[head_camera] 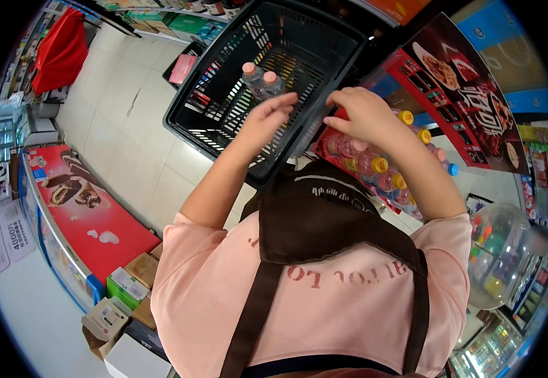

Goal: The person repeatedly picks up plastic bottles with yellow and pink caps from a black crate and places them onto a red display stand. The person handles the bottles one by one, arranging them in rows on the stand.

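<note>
A dark plastic shopping basket (217, 137) stands tilted in view before me. Two clear bottles with pink caps (270, 81) lie or stand inside it. My left hand (268, 118) is over the basket, just below the bottles, fingers apart and holding nothing. Past the basket's right rim is my right hand (361, 111), thumb and fingers apart with nothing seen between them. Below my right forearm, several pink drink bottles with yellow caps (379, 165) stand close together in a red display box; others with pink and blue caps show beyond the forearm.
A smaller dark basket holding a pink packet (183, 69) is left of the large basket. A red-covered freezer (99, 212) stands at left, with cardboard boxes (144, 269) below it. A printed food poster (467, 94) and a clear globe container (496, 255) are at right.
</note>
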